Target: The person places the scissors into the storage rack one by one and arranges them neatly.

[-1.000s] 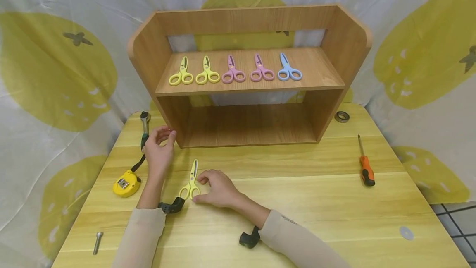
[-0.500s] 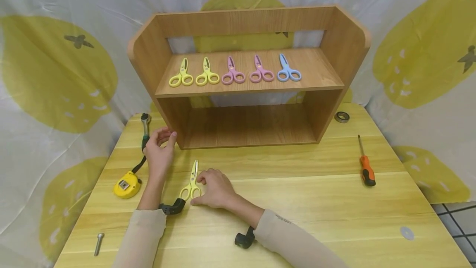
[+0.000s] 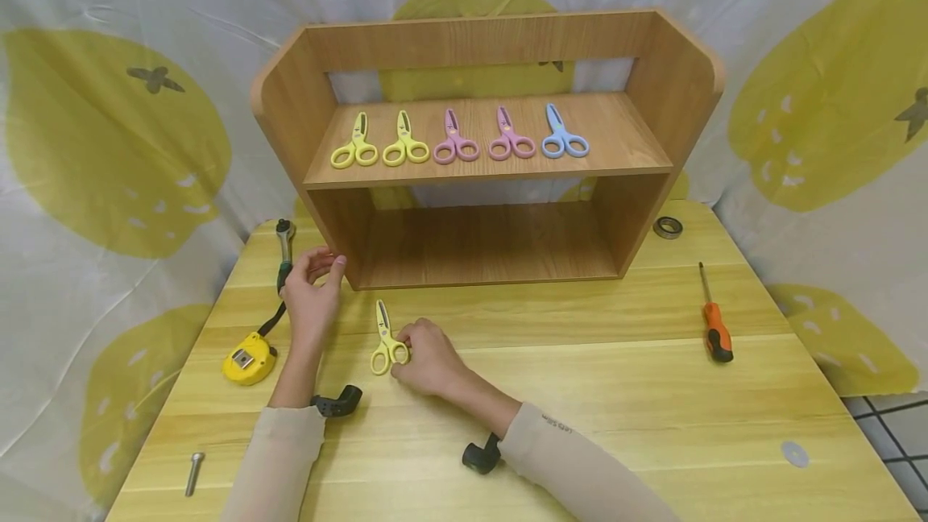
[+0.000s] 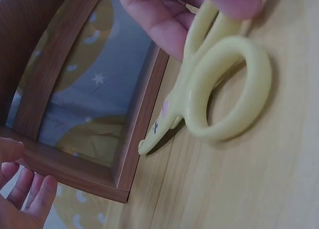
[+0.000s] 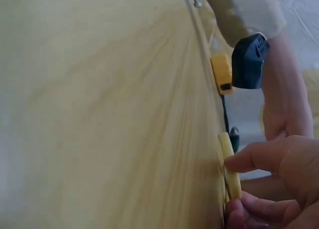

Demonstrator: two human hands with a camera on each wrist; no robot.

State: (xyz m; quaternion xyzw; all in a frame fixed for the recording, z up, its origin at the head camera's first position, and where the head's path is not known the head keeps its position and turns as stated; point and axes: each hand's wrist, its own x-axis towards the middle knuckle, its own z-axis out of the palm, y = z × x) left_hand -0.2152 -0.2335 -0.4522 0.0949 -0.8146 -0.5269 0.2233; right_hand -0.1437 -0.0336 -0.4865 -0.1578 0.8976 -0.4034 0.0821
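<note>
My right hand [image 3: 431, 357] pinches the right handle loop of a pair of yellow scissors [image 3: 385, 336] between thumb and fingers, in front of the shelf's left end. The blades point away toward the shelf. In the left wrist view the scissors [image 4: 196, 109] cast a shadow close beneath; whether they touch the table I cannot tell. My left hand [image 3: 312, 292] rests against the front left side of the wooden shelf [image 3: 486, 177], its fingers loosely bent. On the upper board lie two yellow scissors [image 3: 355, 153], two pink scissors [image 3: 453, 143] and one blue pair [image 3: 557, 135].
Left on the table [image 3: 565, 401] are a ratchet wrench [image 3: 284, 242], a yellow tape measure [image 3: 249, 359] and a bolt [image 3: 194, 474]. To the right lie a bearing [image 3: 668, 227], an orange screwdriver [image 3: 714, 327] and a washer [image 3: 795, 453]. Patterned curtains hang behind and at both sides.
The scissors on the table have moved right and slightly toward the shelf with my right hand, and their blades have turned to lean left. My left hand has stayed at the shelf's side.
</note>
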